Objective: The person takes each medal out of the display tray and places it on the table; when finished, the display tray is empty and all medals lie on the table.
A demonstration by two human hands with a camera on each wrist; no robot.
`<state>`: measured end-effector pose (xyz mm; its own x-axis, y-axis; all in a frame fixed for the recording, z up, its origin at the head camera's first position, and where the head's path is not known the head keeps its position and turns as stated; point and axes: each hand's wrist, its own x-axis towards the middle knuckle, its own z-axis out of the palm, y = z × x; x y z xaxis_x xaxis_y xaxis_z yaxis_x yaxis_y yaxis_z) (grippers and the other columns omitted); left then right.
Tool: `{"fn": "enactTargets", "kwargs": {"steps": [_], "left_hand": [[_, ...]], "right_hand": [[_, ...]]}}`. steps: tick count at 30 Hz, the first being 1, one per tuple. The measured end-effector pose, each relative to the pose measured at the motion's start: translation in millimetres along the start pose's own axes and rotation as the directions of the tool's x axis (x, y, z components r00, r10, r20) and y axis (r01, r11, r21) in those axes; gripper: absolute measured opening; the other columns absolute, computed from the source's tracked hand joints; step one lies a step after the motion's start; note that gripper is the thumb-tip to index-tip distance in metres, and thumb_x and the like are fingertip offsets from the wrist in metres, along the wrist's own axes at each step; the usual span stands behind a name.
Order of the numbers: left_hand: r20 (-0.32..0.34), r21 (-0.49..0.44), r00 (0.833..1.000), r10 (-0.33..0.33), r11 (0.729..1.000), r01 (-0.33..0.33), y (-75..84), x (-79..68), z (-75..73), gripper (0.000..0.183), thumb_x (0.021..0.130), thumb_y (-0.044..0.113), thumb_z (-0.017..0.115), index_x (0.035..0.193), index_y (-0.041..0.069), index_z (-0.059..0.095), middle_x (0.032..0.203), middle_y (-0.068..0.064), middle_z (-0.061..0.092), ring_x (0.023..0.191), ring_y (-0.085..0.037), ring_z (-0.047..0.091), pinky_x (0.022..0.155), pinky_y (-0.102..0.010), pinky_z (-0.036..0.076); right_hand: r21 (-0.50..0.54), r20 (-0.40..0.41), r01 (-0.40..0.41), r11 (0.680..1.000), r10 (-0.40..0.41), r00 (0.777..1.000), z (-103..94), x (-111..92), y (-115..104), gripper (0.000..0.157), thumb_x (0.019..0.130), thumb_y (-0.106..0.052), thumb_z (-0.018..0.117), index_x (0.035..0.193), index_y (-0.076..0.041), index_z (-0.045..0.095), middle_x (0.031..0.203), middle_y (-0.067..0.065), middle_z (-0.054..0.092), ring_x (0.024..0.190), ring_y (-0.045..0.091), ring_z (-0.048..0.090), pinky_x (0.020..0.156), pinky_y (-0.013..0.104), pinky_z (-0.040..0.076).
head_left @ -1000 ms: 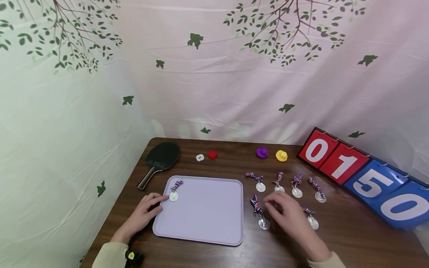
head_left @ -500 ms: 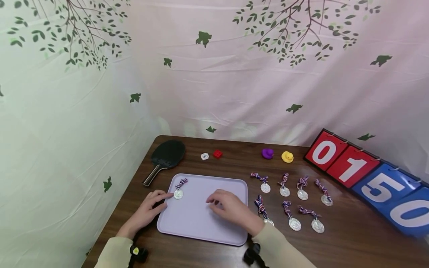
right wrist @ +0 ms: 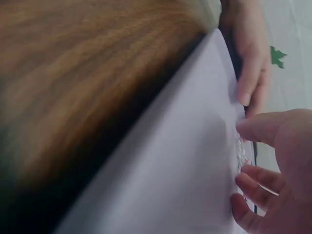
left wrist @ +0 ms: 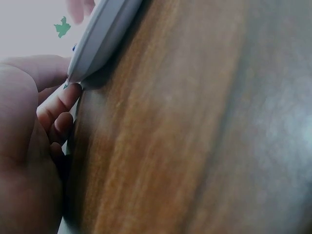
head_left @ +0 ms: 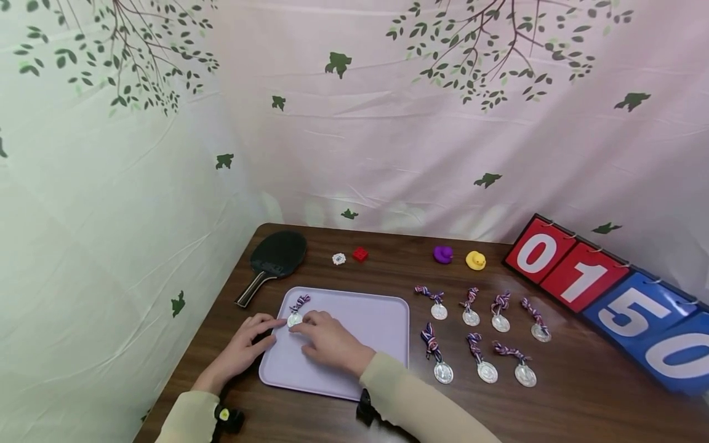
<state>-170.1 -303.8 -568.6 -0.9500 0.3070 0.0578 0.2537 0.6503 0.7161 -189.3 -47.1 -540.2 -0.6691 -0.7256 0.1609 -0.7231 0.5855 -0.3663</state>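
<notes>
A silver medal (head_left: 295,319) with a knotted striped ribbon lies at the left end of the lilac tray (head_left: 360,307). My right hand (head_left: 327,341) reaches across the tray, its fingertips right at that medal's edge. In the right wrist view, thumb and fingers of the right hand (right wrist: 278,165) stand apart around the medal (right wrist: 241,153). My left hand (head_left: 244,341) touches the tray's left rim, index fingertip beside the medal. The left wrist view shows the left hand (left wrist: 29,102) with thumb and fingers at the tray rim (left wrist: 100,46).
Several ribboned medals (head_left: 487,371) lie in two rows right of the tray. Behind are a table tennis bat (head_left: 279,253), a white chip (head_left: 338,259), a red brick (head_left: 360,254), a purple duck (head_left: 442,254) and a yellow duck (head_left: 475,260). A flip scoreboard (head_left: 581,277) leans at right.
My right hand has swept leftward from the medals on the table, over the tray, to the medal at its left end. The left hand has stayed at the tray's rim.
</notes>
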Motion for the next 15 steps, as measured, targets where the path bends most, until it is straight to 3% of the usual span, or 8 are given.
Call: {"fn": "enactTargets", "kwargs": {"steps": [7,11,15], "left_hand": [[-0.051,-0.007,0.998,0.033,0.999,-0.033,4.4,-1.3,3.3,0.036,0.091,0.011,0.064,0.124,0.025,0.063,0.116,0.003,0.055,0.106,-0.019,0.042,0.085,-0.036,0.036],[-0.06,-0.019,0.998,0.034,0.999,-0.035,19.2,-3.4,0.6,0.036,0.09,0.004,0.063,0.124,0.016,0.064,0.115,-0.007,0.056,0.106,-0.025,0.043,0.086,-0.035,0.036],[-0.038,-0.024,0.999,0.028,0.999,-0.029,36.6,-5.7,-5.9,0.034,0.091,0.006,0.061,0.125,0.013,0.064,0.116,-0.009,0.056,0.106,-0.025,0.043,0.085,-0.036,0.036]], "right_hand": [[-0.141,-0.007,-0.089,0.986,0.089,0.996,14.6,14,-8,0.049,0.09,-0.033,0.064,0.138,-0.03,0.051,0.121,0.005,0.05,0.101,0.017,0.046,0.079,0.031,0.045],[-0.169,-0.012,-0.111,0.979,0.111,0.994,16.5,19,-9,0.046,0.091,-0.04,0.061,0.137,-0.033,0.052,0.115,0.004,0.05,0.095,0.017,0.045,0.072,0.031,0.045],[-0.165,-0.02,-0.126,0.978,0.124,0.992,14.4,22,-9,0.041,0.091,-0.042,0.061,0.13,-0.031,0.059,0.112,0.003,0.05,0.093,0.017,0.046,0.07,0.031,0.045]]}}
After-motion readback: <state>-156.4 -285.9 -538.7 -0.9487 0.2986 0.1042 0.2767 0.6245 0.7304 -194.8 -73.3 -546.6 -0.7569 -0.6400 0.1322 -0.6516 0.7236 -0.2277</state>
